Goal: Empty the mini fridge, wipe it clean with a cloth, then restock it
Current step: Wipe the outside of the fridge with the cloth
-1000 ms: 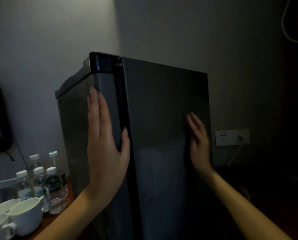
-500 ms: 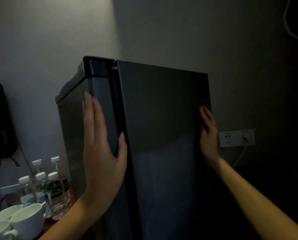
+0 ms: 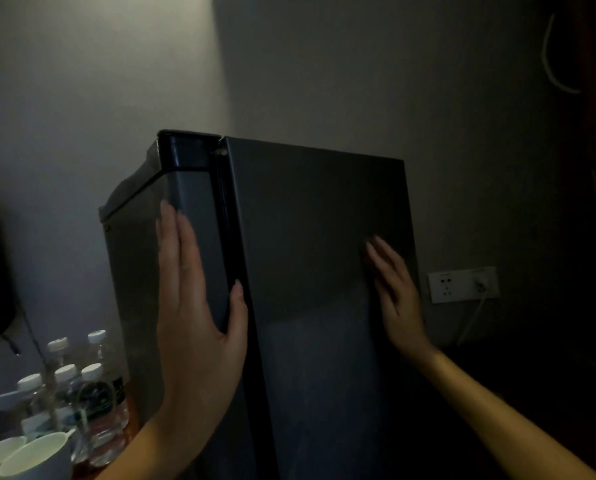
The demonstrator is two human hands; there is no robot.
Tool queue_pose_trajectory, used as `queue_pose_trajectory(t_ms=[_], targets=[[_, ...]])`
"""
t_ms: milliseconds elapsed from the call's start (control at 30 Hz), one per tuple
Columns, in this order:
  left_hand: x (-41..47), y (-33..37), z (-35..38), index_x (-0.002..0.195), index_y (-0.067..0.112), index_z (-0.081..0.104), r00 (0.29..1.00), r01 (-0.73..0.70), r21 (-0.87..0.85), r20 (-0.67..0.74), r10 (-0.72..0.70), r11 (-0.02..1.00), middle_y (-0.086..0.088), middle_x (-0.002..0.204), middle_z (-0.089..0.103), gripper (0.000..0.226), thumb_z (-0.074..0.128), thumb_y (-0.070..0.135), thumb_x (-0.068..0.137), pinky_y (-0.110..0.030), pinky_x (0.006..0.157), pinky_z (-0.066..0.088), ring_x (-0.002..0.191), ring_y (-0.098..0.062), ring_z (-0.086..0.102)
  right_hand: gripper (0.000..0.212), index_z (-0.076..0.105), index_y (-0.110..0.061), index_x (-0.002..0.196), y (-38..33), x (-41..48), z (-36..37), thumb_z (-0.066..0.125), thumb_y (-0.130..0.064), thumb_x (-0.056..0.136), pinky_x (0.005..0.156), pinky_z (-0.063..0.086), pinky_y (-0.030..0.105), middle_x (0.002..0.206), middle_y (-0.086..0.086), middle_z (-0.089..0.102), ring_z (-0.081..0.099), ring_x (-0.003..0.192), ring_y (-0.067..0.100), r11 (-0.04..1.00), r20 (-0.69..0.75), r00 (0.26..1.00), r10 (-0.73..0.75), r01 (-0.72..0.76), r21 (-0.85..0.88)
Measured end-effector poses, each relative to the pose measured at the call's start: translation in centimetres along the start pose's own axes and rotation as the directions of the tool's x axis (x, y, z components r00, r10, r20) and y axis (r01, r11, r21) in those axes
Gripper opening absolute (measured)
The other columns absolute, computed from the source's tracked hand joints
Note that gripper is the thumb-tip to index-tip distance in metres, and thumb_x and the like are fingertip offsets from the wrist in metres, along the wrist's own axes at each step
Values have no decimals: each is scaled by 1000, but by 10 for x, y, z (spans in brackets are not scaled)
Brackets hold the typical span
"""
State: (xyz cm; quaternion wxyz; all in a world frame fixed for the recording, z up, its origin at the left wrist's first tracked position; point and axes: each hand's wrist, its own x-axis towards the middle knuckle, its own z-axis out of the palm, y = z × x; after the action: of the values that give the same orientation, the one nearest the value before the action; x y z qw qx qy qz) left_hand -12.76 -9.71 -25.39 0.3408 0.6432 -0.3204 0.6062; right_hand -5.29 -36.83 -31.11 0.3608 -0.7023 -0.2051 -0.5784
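The left hand [image 3: 192,317] is laid flat, fingers upward, on the side of the mini fridge [image 3: 137,278], thumb at the door seam; the right hand [image 3: 397,292] is spread on the closed door [image 3: 317,220], both grips released. The mini fridge is stood upright beside water bottles [image 3: 92,400], door faced forward

Dim grey wall [image 3: 324,64], white socket [image 3: 462,284]

Wooden tabletop [image 3: 133,409]: capped water bottles [image 3: 92,403] clustered, white cups [image 3: 36,452] in front (lower left, dim).

Left of mini fridge [image 3: 310,271]: water bottles [image 3: 81,393] and cups [image 3: 36,452] crowd the gap. Right: wall socket [image 3: 462,284] with cord, dark open space below.
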Motion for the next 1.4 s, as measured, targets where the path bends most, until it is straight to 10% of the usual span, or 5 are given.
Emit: queue_pose_trajectory(t_ms=[200,400,667,1033,1400], targets=[[-1,-1,1,151,-2,13,1000,1,-12,-7,-1,1000,-12,161,6,78,54,5,86,-16,118,8,149,-16,6,42,39,-7,144,70,52,-33,39,-5,103,118,24,35,150,8,38,35,140,21,873,-171,860,481,-450,189],[-1,-3,1,152,-1,14,1000,5,-22,-5,-5,1000,-10,161,6,78,54,4,86,-19,119,8,149,-17,6,41,41,-11,145,63,74,-22,32,-11,105,114,30,31,147,5,44,41,135,17,799,-220,782,583,-501,333],[-2,0,-1,151,-3,14,1000,9,-14,-7,-9,1000,-14,160,6,74,56,-1,90,-15,117,8,149,-17,7,52,33,-12,148,-47,43,42,37,4,99,111,9,4,159,3,22,16,147,16,954,-376,877,299,-274,119],[-2,1,-3,150,-6,12,1000,21,-5,23,-21,1000,-20,160,5,76,57,-3,88,-27,121,10,149,-25,6,60,18,-16,152,-180,-10,87,38,4,99,122,14,44,162,-5,11,3,149,11,972,-121,992,17,12,234],[-1,-2,0,149,-8,13,1000,-25,-9,10,25,1000,-21,159,6,73,54,0,89,-21,119,8,149,-24,7,57,36,3,142,-64,32,40,35,15,86,119,22,42,151,19,34,29,143,27,979,-164,982,-94,121,162]])
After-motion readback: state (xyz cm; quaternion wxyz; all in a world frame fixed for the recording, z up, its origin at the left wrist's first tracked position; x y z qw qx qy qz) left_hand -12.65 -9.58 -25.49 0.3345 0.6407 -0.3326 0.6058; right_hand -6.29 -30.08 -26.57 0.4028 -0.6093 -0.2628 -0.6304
